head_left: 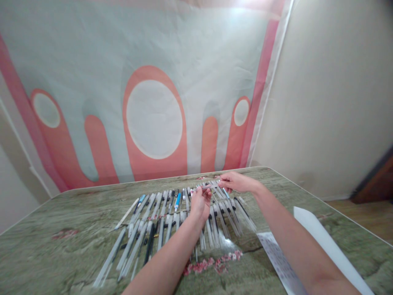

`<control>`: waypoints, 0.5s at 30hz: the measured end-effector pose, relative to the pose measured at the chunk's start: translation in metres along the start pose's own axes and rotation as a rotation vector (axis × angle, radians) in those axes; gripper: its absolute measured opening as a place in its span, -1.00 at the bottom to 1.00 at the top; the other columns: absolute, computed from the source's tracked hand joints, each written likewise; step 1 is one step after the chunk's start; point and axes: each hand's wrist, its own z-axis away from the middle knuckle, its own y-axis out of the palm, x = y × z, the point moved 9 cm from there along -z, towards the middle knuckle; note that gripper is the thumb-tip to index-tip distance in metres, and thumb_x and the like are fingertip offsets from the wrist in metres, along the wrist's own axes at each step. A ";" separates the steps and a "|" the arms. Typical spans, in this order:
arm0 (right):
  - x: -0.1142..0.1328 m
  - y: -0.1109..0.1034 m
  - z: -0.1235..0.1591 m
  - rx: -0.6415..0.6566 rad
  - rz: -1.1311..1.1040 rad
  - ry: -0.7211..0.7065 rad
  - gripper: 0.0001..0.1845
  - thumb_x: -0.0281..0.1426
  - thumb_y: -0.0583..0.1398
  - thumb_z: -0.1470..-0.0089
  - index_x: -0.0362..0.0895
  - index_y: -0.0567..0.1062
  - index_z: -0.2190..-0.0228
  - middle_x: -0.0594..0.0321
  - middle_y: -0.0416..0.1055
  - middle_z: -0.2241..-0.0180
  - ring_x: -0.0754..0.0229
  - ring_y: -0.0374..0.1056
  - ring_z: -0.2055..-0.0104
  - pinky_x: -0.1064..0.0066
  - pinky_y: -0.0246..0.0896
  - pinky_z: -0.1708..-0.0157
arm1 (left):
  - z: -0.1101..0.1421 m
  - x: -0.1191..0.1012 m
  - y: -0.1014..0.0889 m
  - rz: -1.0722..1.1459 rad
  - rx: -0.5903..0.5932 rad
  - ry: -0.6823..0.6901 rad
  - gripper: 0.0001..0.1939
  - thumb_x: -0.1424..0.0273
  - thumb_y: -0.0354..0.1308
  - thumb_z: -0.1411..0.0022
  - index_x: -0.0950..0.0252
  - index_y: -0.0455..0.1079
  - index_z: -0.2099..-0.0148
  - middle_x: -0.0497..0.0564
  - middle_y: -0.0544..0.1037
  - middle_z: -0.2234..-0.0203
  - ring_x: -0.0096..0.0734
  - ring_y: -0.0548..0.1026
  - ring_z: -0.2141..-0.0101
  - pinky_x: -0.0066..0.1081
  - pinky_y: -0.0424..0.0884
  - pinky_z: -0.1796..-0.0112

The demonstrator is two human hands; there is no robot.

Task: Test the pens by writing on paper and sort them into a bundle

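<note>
My left hand point(201, 203) is raised over the middle of the rows of pen parts, its fingers closed in a pinch. A slim pale pen point(210, 186) with a pinkish tint spans the gap between my two hands. At its right end, the fingers of my right hand point(235, 181) are closed too. The pen's finer detail is too small to make out. Beneath and around my hands lie two rows of clear pen barrels point(134, 241) with black pieces among them. A blue-and-white pen point(177, 201) lies left of my left hand. My left forearm covers part of the front row.
The table point(76, 246) has a wood-grain cover with pink flower prints. A printed sheet point(278, 258) and a curled white sheet point(325, 246) lie at the right, partly under my right forearm. A hanging patterned cloth point(193, 82) stands behind the table's far edge.
</note>
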 end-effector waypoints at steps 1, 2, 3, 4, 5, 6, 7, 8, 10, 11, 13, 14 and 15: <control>0.000 0.000 -0.001 -0.004 -0.019 0.009 -0.61 -0.11 0.02 -0.02 -0.19 0.32 0.53 0.33 0.30 0.62 0.34 0.27 0.58 0.55 0.17 0.59 | 0.000 0.000 0.001 0.016 0.000 -0.007 -0.84 0.47 -0.10 -0.23 0.36 0.25 0.37 0.01 0.42 0.54 -0.62 0.38 0.59 -0.62 0.34 0.56; 0.001 -0.001 -0.001 -0.018 -0.038 0.010 -0.61 -0.11 0.01 -0.03 -0.19 0.33 0.50 0.32 0.31 0.60 0.34 0.27 0.57 0.55 0.17 0.58 | 0.000 -0.001 0.001 0.035 0.000 -0.015 -0.85 0.47 -0.09 -0.23 0.36 0.25 0.37 0.00 0.42 0.54 -0.62 0.37 0.59 -0.61 0.35 0.56; 0.002 -0.003 -0.001 -0.040 -0.050 0.000 -0.61 -0.11 0.02 -0.02 -0.20 0.35 0.45 0.30 0.33 0.57 0.34 0.27 0.55 0.54 0.18 0.56 | 0.000 -0.001 0.002 0.057 0.001 -0.026 -0.84 0.48 -0.09 -0.23 0.36 0.25 0.38 0.00 0.42 0.55 -0.62 0.37 0.59 -0.62 0.35 0.56; 0.006 -0.006 -0.001 -0.065 -0.056 -0.022 -0.61 -0.11 0.05 0.00 -0.22 0.36 0.38 0.29 0.34 0.53 0.34 0.28 0.53 0.54 0.19 0.54 | 0.001 -0.001 0.004 0.078 0.001 -0.042 -0.84 0.48 -0.09 -0.23 0.37 0.25 0.38 0.00 0.42 0.55 -0.63 0.37 0.60 -0.62 0.35 0.55; 0.010 -0.008 -0.001 -0.082 -0.056 -0.055 -0.58 -0.11 0.10 0.04 -0.22 0.36 0.29 0.27 0.36 0.47 0.34 0.28 0.50 0.53 0.20 0.51 | 0.002 0.000 0.006 0.100 0.002 -0.061 -0.84 0.48 -0.09 -0.23 0.37 0.25 0.39 0.00 0.42 0.54 -0.63 0.37 0.59 -0.62 0.35 0.55; 0.016 -0.009 0.000 -0.084 -0.050 -0.096 -0.51 -0.12 0.16 0.09 -0.21 0.34 0.19 0.25 0.36 0.40 0.33 0.29 0.45 0.52 0.21 0.47 | 0.004 0.001 0.008 0.121 0.003 -0.084 -0.83 0.48 -0.09 -0.23 0.38 0.25 0.40 0.01 0.43 0.54 -0.64 0.37 0.59 -0.62 0.36 0.54; 0.022 -0.009 0.001 -0.073 -0.041 -0.140 -0.42 -0.14 0.21 0.15 -0.19 0.31 0.11 0.22 0.35 0.33 0.31 0.30 0.39 0.51 0.22 0.43 | 0.006 0.003 0.011 0.138 0.008 -0.110 -0.83 0.48 -0.09 -0.23 0.38 0.26 0.40 0.01 0.43 0.54 -0.64 0.37 0.59 -0.63 0.36 0.53; 0.029 -0.008 0.002 -0.053 -0.030 -0.184 -0.34 -0.15 0.24 0.19 -0.16 0.27 0.04 0.20 0.33 0.26 0.28 0.30 0.32 0.49 0.23 0.37 | 0.009 0.005 0.015 0.147 0.015 -0.135 -0.82 0.48 -0.09 -0.23 0.39 0.26 0.40 0.00 0.42 0.55 -0.64 0.38 0.58 -0.63 0.36 0.52; 0.042 -0.005 0.005 -0.010 -0.006 -0.273 -0.33 -0.17 0.23 0.15 -0.10 0.24 -0.02 0.17 0.30 0.16 0.22 0.27 0.17 0.42 0.20 0.21 | 0.015 0.009 0.024 0.143 0.047 -0.173 -0.83 0.48 -0.08 -0.23 0.39 0.27 0.39 -0.02 0.41 0.56 -0.65 0.38 0.57 -0.63 0.36 0.50; 0.049 -0.005 0.007 -0.001 0.006 -0.318 -0.40 -0.17 0.19 0.09 -0.08 0.26 -0.01 0.16 0.29 0.13 0.20 0.24 0.11 0.38 0.16 0.14 | 0.019 0.011 0.030 0.130 0.070 -0.186 -0.84 0.48 -0.07 -0.22 0.39 0.27 0.38 -0.04 0.41 0.56 -0.65 0.38 0.57 -0.63 0.35 0.49; 0.061 -0.005 0.010 0.003 0.014 -0.382 -0.54 -0.18 0.09 -0.03 -0.08 0.33 0.04 0.15 0.29 0.10 0.19 0.19 0.04 0.34 0.07 0.04 | 0.029 0.014 0.041 0.072 0.132 -0.189 -0.87 0.46 -0.06 -0.21 0.37 0.28 0.35 -0.06 0.41 0.54 -0.66 0.39 0.55 -0.64 0.34 0.48; 0.065 -0.007 0.012 -0.009 0.004 -0.391 -0.57 -0.17 0.04 -0.07 -0.09 0.36 0.07 0.15 0.30 0.10 0.19 0.19 0.03 0.33 0.06 0.03 | 0.035 0.016 0.046 0.018 0.169 -0.184 -0.87 0.43 -0.06 -0.21 0.35 0.27 0.32 -0.06 0.42 0.51 -0.65 0.39 0.54 -0.63 0.33 0.48; 0.066 -0.011 0.013 -0.040 -0.012 -0.385 -0.58 -0.16 0.00 -0.09 -0.09 0.39 0.09 0.15 0.31 0.11 0.19 0.19 0.04 0.34 0.07 0.03 | 0.042 0.019 0.050 -0.067 0.211 -0.176 -0.85 0.38 -0.07 -0.22 0.33 0.27 0.29 -0.05 0.43 0.49 -0.64 0.39 0.53 -0.60 0.33 0.48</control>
